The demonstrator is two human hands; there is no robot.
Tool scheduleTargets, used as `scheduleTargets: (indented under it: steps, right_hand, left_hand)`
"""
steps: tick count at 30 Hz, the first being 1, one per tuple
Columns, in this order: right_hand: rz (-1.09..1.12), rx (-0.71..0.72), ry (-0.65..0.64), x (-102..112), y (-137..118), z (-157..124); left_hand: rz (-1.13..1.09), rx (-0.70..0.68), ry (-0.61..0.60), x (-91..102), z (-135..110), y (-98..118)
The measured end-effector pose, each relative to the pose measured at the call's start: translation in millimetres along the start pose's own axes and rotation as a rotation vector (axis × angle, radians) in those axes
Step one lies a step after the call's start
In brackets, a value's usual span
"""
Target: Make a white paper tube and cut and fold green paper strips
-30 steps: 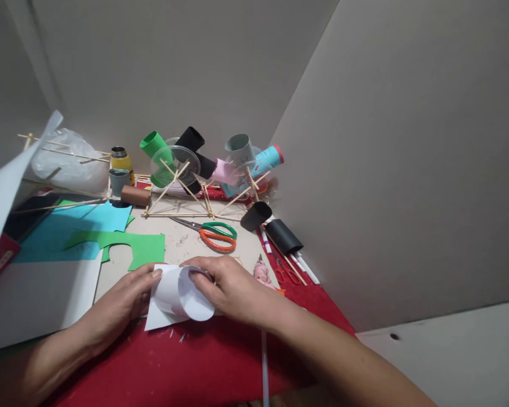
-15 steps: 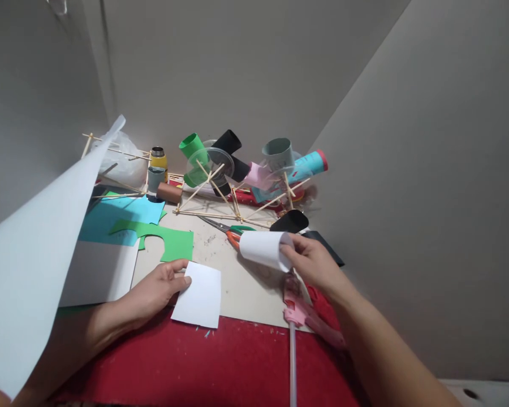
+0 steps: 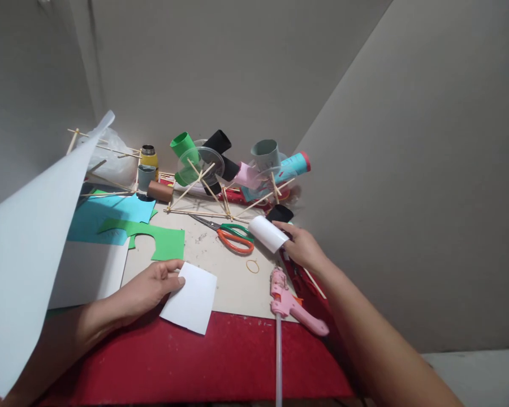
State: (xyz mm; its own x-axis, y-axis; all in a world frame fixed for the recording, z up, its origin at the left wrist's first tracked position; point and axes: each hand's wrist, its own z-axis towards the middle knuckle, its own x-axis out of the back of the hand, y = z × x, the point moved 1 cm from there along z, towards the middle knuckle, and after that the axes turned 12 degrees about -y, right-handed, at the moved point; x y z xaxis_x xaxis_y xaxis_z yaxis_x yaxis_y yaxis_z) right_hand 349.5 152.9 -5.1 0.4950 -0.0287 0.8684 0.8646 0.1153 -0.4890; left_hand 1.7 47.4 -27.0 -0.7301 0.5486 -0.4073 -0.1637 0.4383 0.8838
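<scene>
My left hand (image 3: 159, 282) pinches a small white sheet of paper (image 3: 190, 298) by its left edge, above the red front of the table. At the right, my right hand (image 3: 303, 244) has its fingers at the near end of a white paper tube (image 3: 268, 233); some fingertips are hidden by it. Scissors (image 3: 233, 237) with one green and one orange handle lie just left of the tube. Below the right hand rests a pink glue gun (image 3: 283, 299) with a long clear glue stick out of its back. A thin yellow rubber band (image 3: 253, 266) lies between scissors and glue gun.
Stick frames (image 3: 199, 213) bearing clear discs with coloured tubes stand along the back. A brown tube (image 3: 160, 191) and yellow bottle (image 3: 149, 161) are at back left. Green (image 3: 169, 243) and blue sheets (image 3: 114, 215) lie left. A large white sheet (image 3: 29, 243) rises at the left edge.
My right hand has carried the white tube slightly up and away to the right and turned it, uncovering the scissors' handles and rubber band. The left hand still holds its sheet, tilted a little. The view shifted.
</scene>
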Motion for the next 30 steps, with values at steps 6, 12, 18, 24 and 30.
scheduleTargets:
  steps: [6,12,18,24,30]
  right_hand:
    - [-0.183,-0.058,-0.042,13,-5,-24]
    - [-0.257,-0.089,-0.043,18,-17,-84]
    - [-0.360,-0.096,-0.212,-2,-13,-154]
    - [-0.462,-0.133,-0.309,-23,-25,-153]
    - [-0.444,-0.123,-0.243,-29,-34,-153]
  left_hand:
    - [0.031,-0.016,0.005,1.6,1,-2]
    - [0.070,-0.056,0.059,2.3,0,0]
    - [0.107,-0.129,0.136,2.3,3,2]
    - [0.171,-0.195,0.137,7.7,2,1]
    - [0.247,-0.221,0.208,6.3,-2,5]
